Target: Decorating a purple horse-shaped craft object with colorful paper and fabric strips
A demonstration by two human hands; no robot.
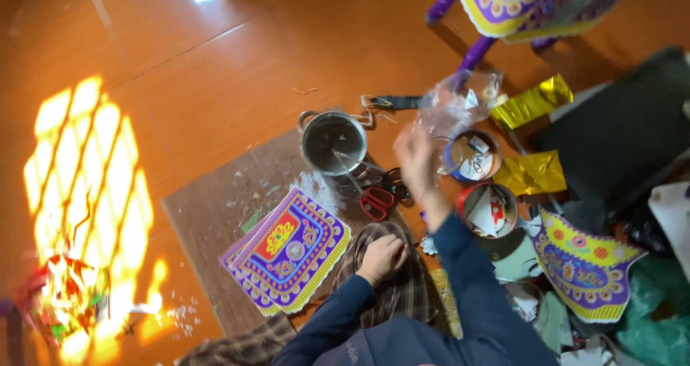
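My right hand is raised and blurred above the red-handled scissors, its fingers pinched on the edge of a crumpled clear plastic bag. My left hand rests as a loose fist on my plaid-trousered knee and holds nothing. Both arms wear dark blue sleeves. A stack of purple, yellow and red patterned paper pieces lies just left of my knee on a brown board.
A metal pot with a stick in it stands at the board's far end. Two round tins hold paper scraps. Gold foil, a shaped patterned piece, a dark mat and purple stool legs crowd the right.
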